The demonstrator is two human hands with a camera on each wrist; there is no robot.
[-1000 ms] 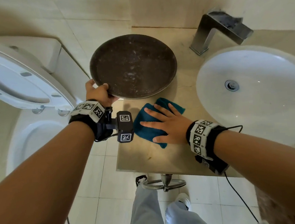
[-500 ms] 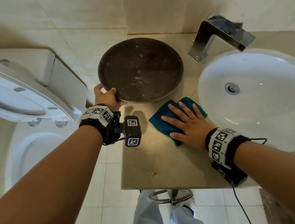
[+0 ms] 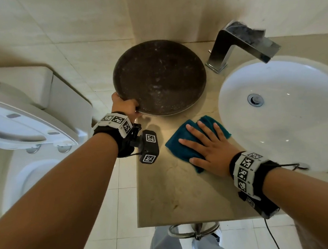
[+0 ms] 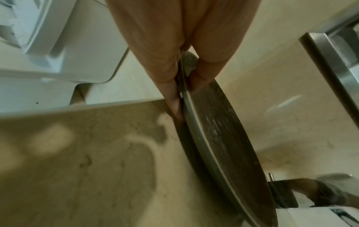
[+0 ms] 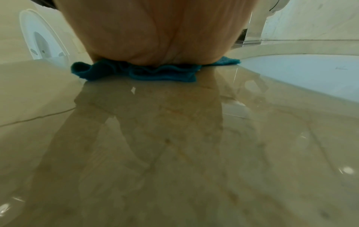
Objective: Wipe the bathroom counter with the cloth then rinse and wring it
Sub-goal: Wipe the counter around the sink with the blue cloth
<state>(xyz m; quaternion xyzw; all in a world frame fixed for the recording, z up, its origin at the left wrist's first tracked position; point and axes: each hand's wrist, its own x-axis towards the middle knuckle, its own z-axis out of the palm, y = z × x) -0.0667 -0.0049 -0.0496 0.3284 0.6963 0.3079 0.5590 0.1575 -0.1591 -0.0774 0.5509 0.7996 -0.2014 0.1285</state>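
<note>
On the beige counter (image 3: 184, 191), between dark round tray (image 3: 159, 77) and white basin (image 3: 288, 114): teal cloth (image 3: 180, 144), bunched under the right hand (image 3: 210, 148), fingers straight and spread, palm pressing flat. Seen from the right wrist view, rumpled along its near edge, with glossy stone in front. At the counter's left end: left hand (image 3: 125, 107), thumb over and fingers under the rim of the tray, pinching it and tipping that side up off the stone, far side apparently resting down.

Judged mid-wipe. Near strip of counter shiny, possibly wiped already, though impossible to confirm. Probably still to do: patch beneath the tray, back edge by the wall, surround of the faucet (image 3: 239, 45). Rinsing and wringing not begun; no water visible at the spout, basin looking dry.

In the way: mainly the tray, covering much of the back-left counter and needing to be lifted or shifted for the cloth to pass under. Faucet base awkward to wipe round. Basin rim just beside the cloth. Toilet (image 3: 31, 115) close on the left, lid up, off the counter. Cables from the wrist cameras dangling near the front edge.
</note>
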